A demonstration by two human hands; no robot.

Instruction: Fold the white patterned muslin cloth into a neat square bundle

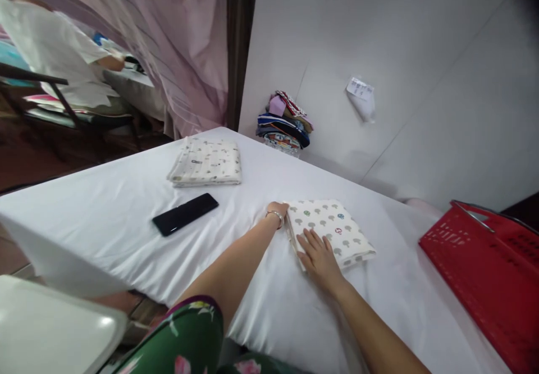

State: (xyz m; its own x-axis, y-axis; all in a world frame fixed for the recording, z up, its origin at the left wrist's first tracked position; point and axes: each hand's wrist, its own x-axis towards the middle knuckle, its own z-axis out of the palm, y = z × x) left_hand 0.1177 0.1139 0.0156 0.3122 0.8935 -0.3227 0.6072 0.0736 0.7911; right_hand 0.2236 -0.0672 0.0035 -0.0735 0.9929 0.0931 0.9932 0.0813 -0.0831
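Observation:
A folded white cloth (343,225) printed with grey mushroom-like shapes and a few coloured ones lies on the white-covered table (118,205). At its far left corner my left hand (278,210), with a bracelet at the wrist, is closed on the edge; its fingertips are partly hidden. My right hand (318,256) rests flat on the near left part of the cloth, fingers spread. Farther left on the table is another folded cloth (208,162), pale with small dark prints. A black phone (185,214) lies in front of that one.
At the right stands a red plastic basket (480,273). A stack of folded fabrics (284,124) sits beyond the table's far edge, by the grey wall (400,42). A white chair (54,323) is at lower left. Behind a pink curtain (193,42) sits another person (59,48).

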